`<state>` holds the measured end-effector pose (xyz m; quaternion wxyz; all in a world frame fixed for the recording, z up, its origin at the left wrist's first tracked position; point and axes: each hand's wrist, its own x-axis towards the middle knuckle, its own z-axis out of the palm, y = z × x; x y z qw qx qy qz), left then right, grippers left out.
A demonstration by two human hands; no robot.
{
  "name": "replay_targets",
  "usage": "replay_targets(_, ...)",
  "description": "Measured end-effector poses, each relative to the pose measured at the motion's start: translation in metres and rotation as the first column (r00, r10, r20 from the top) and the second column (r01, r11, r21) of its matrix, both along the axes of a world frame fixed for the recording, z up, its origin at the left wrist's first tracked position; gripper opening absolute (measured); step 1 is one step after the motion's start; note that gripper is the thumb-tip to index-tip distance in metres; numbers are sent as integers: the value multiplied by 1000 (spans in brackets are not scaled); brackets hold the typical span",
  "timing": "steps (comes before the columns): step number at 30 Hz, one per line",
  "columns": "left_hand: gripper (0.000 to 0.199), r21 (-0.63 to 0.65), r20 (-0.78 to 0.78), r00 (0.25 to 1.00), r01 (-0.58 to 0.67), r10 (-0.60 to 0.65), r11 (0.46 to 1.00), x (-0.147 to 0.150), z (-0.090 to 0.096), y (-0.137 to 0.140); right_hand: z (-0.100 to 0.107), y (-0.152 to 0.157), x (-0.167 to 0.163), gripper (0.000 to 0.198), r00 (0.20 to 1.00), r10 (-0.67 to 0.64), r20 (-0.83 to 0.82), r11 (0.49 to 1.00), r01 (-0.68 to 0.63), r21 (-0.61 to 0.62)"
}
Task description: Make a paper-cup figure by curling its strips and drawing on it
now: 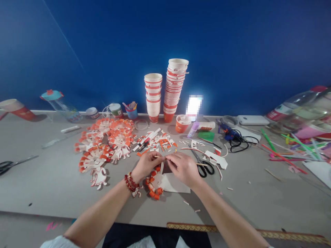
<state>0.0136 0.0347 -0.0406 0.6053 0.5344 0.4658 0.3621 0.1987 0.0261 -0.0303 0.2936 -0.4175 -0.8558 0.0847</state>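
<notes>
My left hand (pixel 147 164), with red bead bracelets on its wrist, pinches a thin pale strip (pixel 157 157) above the table. My right hand (pixel 183 167) meets it, fingertips closed at the strip's other end; whatever else it holds is hidden. A thin wooden stick (pixel 201 164) shows just beyond its knuckles, and I cannot tell whether it is held. Below both hands lies a paper-cup figure (pixel 154 194) with curled orange ends, partly covered, against a white sheet (pixel 178 184). Black-handled scissors (pixel 206 168) rest right of my right hand.
Finished-looking paper-cup figures (pixel 103 137) crowd the left. Paper scraps (pixel 162 139) lie ahead, before two tall cup stacks (pixel 153 100). A purple glue stick (pixel 193 130), a blue glue gun (pixel 230 134) with black cord, and bottles (pixel 297 106) are rightward. More scissors (pixel 15 164) lie far left.
</notes>
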Motion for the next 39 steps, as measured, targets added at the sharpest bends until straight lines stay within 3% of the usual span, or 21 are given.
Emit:
replay_targets(11,33,32,34,999,6,-7,999,-1,-3,1,-1,3,2,16,1000,23,0,997,-23,-72)
replay_targets(18,39,33,2,1000,-19,18,999,1,3,-1,-2,3,1,17,1000,-3,-31,1000,3,0)
replay_targets(30,39,-54,121,993,-7,14,999,2,2,0,1,-2,-4,15,996,-71,55,994,75,-77)
replay_targets(39,40,-106,49,998,-41,47,994,0,2,0,-1,-4,-5,17,997,-82,12,996,82,-18)
